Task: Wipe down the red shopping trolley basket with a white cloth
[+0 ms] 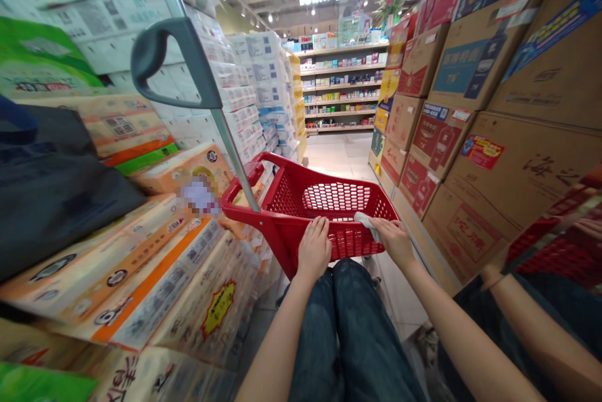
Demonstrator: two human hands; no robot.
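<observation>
So far only a white cloth shows in the red shopping cart, gripped at the rim by the right hand, while the left hand rests open on the rim

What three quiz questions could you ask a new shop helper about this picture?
1. Which hand touches the white cloth, the left hand or the right hand?
2. True or false: the left hand rests on the rim of the red shopping cart.
3. What is stacked on the right of the aisle? A) bicycles B) cardboard cartons C) pumpkins

Key: 1. right hand; 2. true; 3. B
</observation>
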